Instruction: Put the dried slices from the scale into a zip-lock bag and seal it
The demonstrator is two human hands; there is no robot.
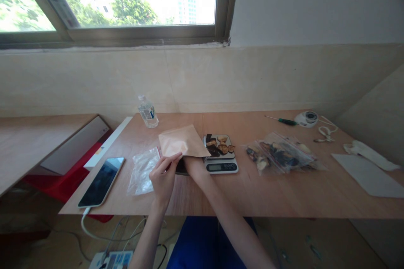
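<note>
My left hand (164, 176) pinches the lower edge of a tan paper pouch (183, 141), which is held up over the table. My right hand (193, 164) reaches under the same pouch; its fingers are hidden behind the paper. Just right of the pouch stands a small digital scale (221, 166) with several dark dried slices (221, 146) on its platform. A clear plastic bag (143, 171) lies flat to the left of my left hand.
A large clear bag of dried slices (280, 155) lies right of the scale. A phone (102, 180) on a cable rests at the table's left. A water bottle (147, 111), screwdriver (284, 121), tape roll (307, 117) and white sheet (369, 174) sit further out.
</note>
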